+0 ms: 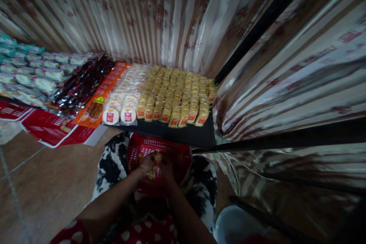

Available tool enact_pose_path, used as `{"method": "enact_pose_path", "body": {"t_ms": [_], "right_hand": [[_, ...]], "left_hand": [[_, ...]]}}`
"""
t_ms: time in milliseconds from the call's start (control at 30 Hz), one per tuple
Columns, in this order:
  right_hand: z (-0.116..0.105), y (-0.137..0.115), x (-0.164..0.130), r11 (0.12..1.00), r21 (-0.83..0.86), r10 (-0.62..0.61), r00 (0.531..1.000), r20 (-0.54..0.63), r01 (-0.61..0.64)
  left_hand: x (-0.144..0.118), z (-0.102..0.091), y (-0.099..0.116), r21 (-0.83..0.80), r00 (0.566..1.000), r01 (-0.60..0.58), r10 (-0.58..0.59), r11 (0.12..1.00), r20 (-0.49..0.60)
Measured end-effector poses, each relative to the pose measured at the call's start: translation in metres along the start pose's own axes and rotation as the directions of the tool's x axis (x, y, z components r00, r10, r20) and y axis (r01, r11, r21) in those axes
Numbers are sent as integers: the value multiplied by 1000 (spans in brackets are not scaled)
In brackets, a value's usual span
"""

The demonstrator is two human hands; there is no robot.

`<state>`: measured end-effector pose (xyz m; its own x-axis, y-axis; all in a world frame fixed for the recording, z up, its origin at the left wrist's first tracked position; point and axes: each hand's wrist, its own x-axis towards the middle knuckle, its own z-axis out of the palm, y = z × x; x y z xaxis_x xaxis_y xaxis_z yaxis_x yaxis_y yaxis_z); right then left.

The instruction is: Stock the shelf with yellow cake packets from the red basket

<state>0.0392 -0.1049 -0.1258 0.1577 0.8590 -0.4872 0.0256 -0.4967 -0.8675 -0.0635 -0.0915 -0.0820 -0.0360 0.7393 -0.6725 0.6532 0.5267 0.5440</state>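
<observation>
My left hand (147,162) and my right hand (166,166) meet inside a red plastic basket (183,152) between my knees. Between them is a small yellow wrapped snack (158,157), and the fingers of both hands look closed on it. Beneath my hands, a few more yellow packets (152,174) lie in the basket; dim light blurs their detail. Just beyond the basket, rows of yellow wrapped snacks (174,99) with red labels stand on a black shelf (194,132). To their left are two rows of round white packets (128,112).
Orange packs (98,97), dark shiny packets (82,80) and white-and-teal packets (37,68) fill the shelf leftward. Red boxes (48,126) hang below its left front. A striped plastic sheet (160,15) and black poles (265,23) enclose the back and right. A pale bucket (237,223) stands lower right.
</observation>
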Motion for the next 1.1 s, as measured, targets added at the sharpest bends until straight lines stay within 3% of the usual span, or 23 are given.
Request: {"method": "enact_pose_path", "body": {"t_ms": [167, 300, 533, 667, 867, 1100], "right_hand": [[-23, -26, -14, 996, -77, -39, 999, -37, 36], [-36, -54, -30, 981, -137, -145, 988, -43, 138], [-54, -109, -51, 940, -133, -324, 945, -51, 316], [-66, -152, -53, 881, -102, -468, 882, -50, 461], [-88, -219, -32, 754, -280, -647, 745, -163, 594], [-109, -271, 9, 687, -413, -725, 611, -320, 598]], "left_hand": [[-19, -9, 19, -106, 989, -139, 133, 985, -56], [-37, -29, 37, -81, 972, -234, 230, 969, -56], [-62, -70, 87, -31, 878, -478, 478, 878, 18], [-72, -94, 127, 63, 803, -590, 593, 805, -61], [-68, -116, 196, -14, 663, -745, 738, 667, -125], [-41, -123, 279, 61, 548, -823, 818, 565, -177]]}}
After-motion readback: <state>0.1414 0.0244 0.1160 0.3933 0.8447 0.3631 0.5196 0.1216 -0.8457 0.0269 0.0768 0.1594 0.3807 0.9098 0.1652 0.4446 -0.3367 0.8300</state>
